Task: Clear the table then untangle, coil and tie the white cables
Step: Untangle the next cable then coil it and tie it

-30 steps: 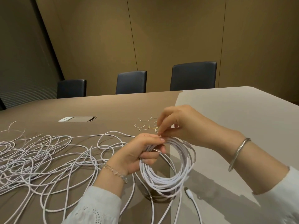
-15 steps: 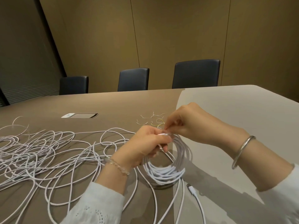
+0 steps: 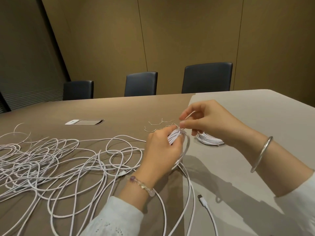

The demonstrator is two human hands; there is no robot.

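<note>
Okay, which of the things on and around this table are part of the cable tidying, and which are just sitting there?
Part of the job:
- bundled coil, gripped by the left hand
- twist tie, pinched by the right hand
- spare ties
- finished coil
- tangled white cables

Just lying about:
- table socket panel
- three chairs

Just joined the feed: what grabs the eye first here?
Both hands meet mid-table: the left hand grips a bunched white cable coil while the right hand pinches a thin twist tie above it. A sprawling tangle of white cables covers the table's left.
</note>
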